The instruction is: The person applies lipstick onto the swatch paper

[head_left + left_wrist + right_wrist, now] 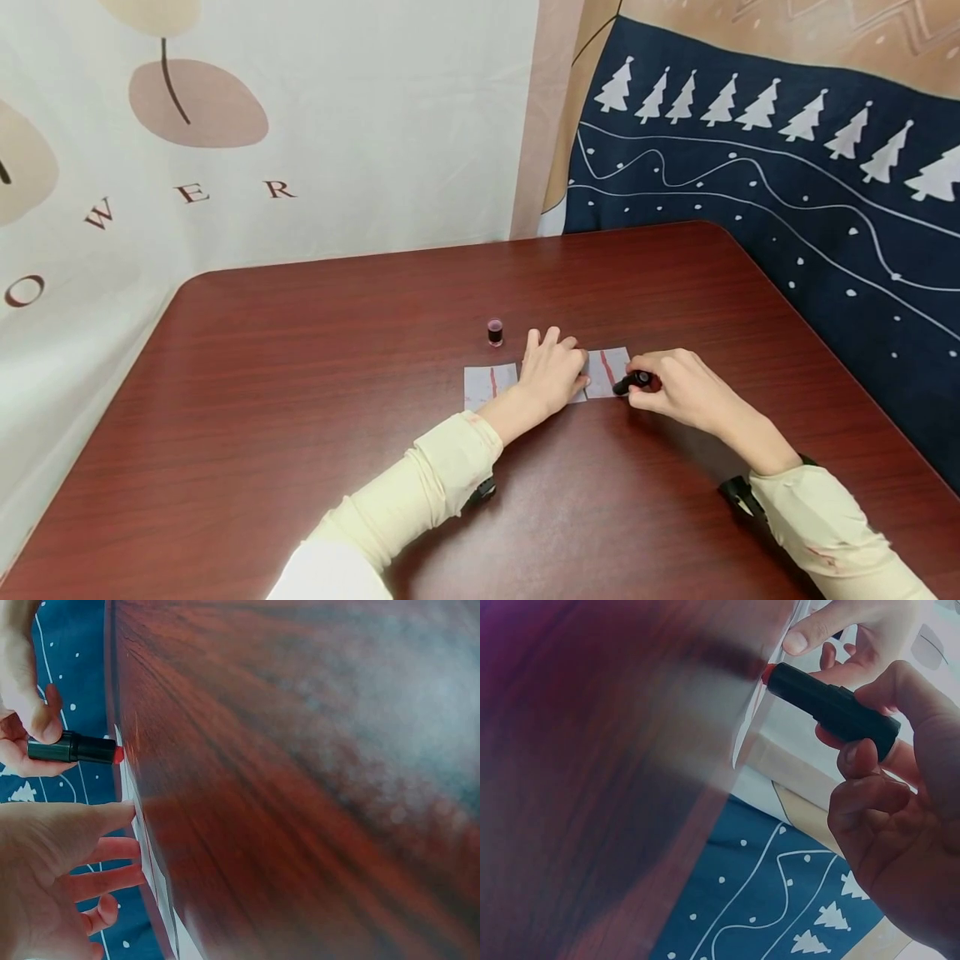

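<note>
My right hand (686, 387) pinches a black lipstick (832, 705) between thumb and fingers. Its red tip (767, 673) meets the right-hand white paper (597, 383), near that sheet's lower right, beside a red stroke (607, 367). My left hand (551, 371) rests on the papers just to the left, its thumb and fingertips (127, 814) touching them with the fingers extended. Another white paper (477, 383) with a red stroke lies left of that hand. Between these two, part of the paper is hidden under the left hand.
A small cylinder (495, 332), clear pinkish above and dark below, stands upright behind the papers. All lie on a dark red wooden table (337, 358). A pale printed cloth (375, 125) hangs behind, and a navy cloth with white trees (750, 167) hangs at the right.
</note>
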`<state>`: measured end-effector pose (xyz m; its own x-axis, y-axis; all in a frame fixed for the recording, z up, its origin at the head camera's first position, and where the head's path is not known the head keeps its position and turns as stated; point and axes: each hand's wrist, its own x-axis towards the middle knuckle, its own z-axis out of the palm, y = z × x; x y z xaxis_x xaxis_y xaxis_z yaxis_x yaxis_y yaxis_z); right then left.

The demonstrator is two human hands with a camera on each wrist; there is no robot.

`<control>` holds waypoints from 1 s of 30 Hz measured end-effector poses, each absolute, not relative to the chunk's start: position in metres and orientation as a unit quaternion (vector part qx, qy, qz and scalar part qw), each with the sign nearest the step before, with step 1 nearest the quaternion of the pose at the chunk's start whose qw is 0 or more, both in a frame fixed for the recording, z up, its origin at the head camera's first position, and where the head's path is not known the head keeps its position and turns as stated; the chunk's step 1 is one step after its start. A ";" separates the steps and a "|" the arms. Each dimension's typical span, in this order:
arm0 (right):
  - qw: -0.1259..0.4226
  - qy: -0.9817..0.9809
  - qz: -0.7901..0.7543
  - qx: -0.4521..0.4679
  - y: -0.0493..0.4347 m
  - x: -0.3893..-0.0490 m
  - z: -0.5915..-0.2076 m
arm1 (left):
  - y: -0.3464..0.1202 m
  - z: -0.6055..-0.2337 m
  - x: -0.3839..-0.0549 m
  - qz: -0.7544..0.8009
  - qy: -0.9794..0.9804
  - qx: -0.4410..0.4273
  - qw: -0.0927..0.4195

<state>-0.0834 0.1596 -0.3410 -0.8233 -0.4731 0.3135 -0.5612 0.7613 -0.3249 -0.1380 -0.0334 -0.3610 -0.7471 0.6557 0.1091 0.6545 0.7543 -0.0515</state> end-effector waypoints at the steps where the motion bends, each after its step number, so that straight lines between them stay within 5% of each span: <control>1: 0.107 -0.932 0.206 0.277 0.160 -0.083 -0.341 | -0.033 -0.361 -0.138 0.005 -0.935 -0.351 0.061; 30: 0.104 -0.936 0.195 0.275 0.158 -0.083 -0.342 | -0.034 -0.359 -0.136 0.010 -0.935 -0.349 0.056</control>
